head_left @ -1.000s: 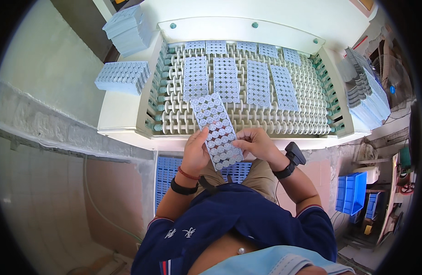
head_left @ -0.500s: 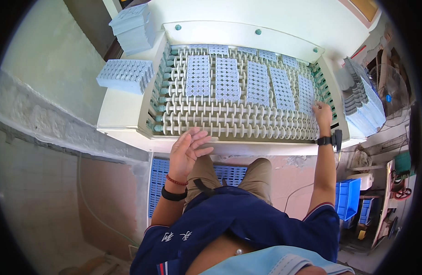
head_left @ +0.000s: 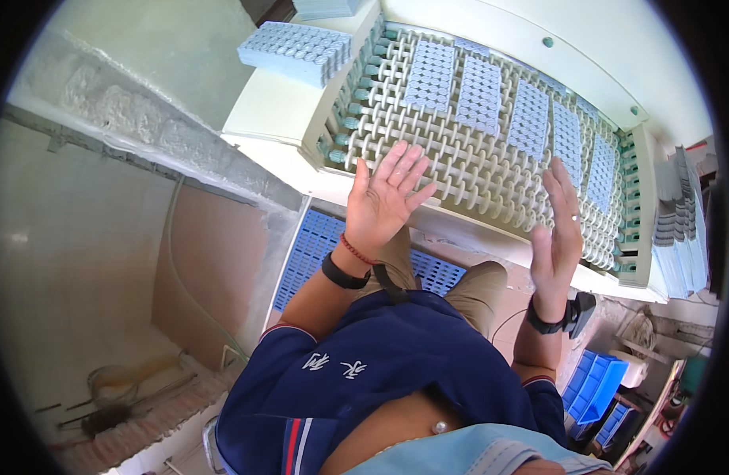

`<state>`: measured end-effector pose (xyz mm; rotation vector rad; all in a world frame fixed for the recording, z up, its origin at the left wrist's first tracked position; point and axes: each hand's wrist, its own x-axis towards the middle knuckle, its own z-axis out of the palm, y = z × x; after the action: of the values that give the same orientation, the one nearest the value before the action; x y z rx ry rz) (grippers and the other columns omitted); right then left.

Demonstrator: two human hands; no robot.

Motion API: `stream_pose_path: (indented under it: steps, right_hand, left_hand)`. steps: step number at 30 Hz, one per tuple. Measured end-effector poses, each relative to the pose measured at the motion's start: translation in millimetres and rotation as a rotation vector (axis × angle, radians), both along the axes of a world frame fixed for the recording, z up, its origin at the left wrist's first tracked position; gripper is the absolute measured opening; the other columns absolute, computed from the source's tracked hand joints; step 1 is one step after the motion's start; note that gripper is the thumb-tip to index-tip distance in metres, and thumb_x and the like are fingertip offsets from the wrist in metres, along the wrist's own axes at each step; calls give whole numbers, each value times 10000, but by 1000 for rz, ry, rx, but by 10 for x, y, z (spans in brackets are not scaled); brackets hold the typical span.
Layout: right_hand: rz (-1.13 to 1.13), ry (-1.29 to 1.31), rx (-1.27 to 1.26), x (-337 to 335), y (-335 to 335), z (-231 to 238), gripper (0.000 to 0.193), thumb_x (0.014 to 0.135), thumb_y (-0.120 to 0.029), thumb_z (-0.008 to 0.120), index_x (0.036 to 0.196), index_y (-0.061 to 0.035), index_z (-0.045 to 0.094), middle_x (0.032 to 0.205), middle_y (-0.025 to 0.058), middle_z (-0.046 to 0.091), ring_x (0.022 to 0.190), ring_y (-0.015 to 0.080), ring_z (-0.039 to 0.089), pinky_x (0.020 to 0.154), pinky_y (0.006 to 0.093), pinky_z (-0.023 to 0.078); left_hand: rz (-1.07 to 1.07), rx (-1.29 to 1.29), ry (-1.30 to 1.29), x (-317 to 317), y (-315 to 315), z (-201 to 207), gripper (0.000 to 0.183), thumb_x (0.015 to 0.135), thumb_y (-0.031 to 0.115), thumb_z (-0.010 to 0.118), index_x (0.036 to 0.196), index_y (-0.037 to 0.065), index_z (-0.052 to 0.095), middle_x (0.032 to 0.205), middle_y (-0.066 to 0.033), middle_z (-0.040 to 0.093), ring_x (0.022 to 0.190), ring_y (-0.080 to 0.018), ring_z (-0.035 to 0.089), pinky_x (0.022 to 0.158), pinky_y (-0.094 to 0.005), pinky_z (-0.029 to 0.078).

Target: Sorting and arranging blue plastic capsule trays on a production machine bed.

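Palm up and fingers spread, my left hand (head_left: 383, 198) hangs over the near edge of a roller conveyor (head_left: 483, 178) and holds nothing. My right hand (head_left: 558, 229) is raised above the conveyor's near right part, its fingers extended and nothing in it. Several light blue panels patterned with rows of rounded cells lie side by side on the white rollers: a left panel (head_left: 429, 75), a second panel (head_left: 479, 93), a middle panel (head_left: 528, 119), a fourth panel (head_left: 566, 136) and a right panel (head_left: 601, 172). Parts of more panels show behind them.
On the machine's left ledge sits a stack of blue panels (head_left: 289, 51), with another stack (head_left: 325, 8) behind. A taller stack (head_left: 679, 229) stands at the right end. Blue crates (head_left: 594, 384) are on the lower right, and a blue slatted mat (head_left: 311, 253) lies underfoot.
My right hand has let go of the rightmost panel and drawn back toward me, fingers extended. My left hand has opened wider. The whole view has turned, shifting the machine rightward.
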<state>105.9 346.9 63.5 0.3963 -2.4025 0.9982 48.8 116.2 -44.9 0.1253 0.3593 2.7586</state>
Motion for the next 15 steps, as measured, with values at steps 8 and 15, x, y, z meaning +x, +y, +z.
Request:
stream_pose_path:
  steps: [8,15]
  right_hand:
    - [564,107,406,-47,-1445,-428,663,737,-423,602,1271,-48,484,1363,162,398,1242,364,382,1061,536,184]
    - [402,55,197,-266,-1244,-392,565,851,-302,507,1328,-21,390,1380,179,368,1300,357,305,1080,483,195]
  left_hand:
    - [11,72,-3,311,-55,54,715,920,579,231,1424,74,191,1471,-112,223,1355,-246,216,1089,-494,208]
    - [29,-265,421,932,-597,710,771,900,617,206,1440,75,114,1499,-142,105,1376,-320,131,1103,-504,117]
